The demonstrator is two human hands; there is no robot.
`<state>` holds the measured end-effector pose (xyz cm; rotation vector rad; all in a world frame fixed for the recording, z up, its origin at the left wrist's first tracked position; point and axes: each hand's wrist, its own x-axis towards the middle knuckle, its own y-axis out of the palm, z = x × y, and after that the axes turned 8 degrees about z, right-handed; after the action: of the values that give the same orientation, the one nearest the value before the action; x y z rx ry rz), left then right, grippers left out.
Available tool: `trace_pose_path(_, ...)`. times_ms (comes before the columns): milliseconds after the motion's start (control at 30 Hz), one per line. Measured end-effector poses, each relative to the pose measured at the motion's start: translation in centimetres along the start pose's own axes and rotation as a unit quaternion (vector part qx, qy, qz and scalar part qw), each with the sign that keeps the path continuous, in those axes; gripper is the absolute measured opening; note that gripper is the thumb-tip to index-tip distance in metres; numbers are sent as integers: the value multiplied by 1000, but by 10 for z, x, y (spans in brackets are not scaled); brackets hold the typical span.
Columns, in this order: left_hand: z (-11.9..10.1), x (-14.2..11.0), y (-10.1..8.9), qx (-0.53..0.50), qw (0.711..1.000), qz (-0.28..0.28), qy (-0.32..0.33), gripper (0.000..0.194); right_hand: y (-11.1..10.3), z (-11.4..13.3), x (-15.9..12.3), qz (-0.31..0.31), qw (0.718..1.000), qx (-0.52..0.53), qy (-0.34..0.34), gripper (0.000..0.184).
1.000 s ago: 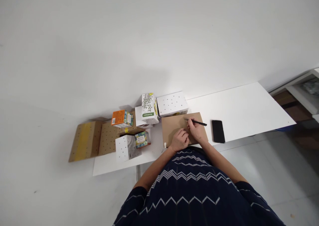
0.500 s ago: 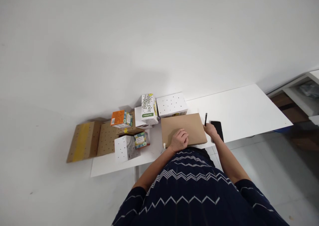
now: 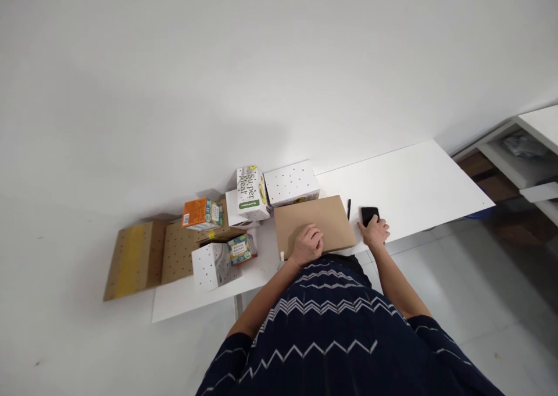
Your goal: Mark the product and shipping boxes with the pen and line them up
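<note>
My curled left hand (image 3: 308, 243) rests on the flat brown cardboard box (image 3: 322, 214), my spread right hand (image 3: 374, 231) covers the near end of the black rectangular phone (image 3: 369, 213), grip unclear, slim black pen (image 3: 349, 209) just leftward, white tabletop (image 3: 418, 186) stretching rightward to its edge.

The table (image 3: 405, 181) is long and white. On it lie a phone (image 3: 369, 213), a pen (image 3: 349, 208), a brown box (image 3: 296, 218) and dotted boxes (image 3: 290, 182).
</note>
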<state>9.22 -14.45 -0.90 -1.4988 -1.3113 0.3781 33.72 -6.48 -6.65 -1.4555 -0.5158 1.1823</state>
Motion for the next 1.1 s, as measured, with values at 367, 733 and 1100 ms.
trace_pose_path(367,-1,1,-1,2,1000,12,-12,18,4,-17,14,57,991,71,102,77)
trace_pose_path(733,-1,1,0,6,1000,12,-10,18,-12,-26,33,89,959,257,75,46)
trace_pose_path(1100,-1,0,1,-1,999,28,-17,20,-33,-23,20,136,805,575,56,13)
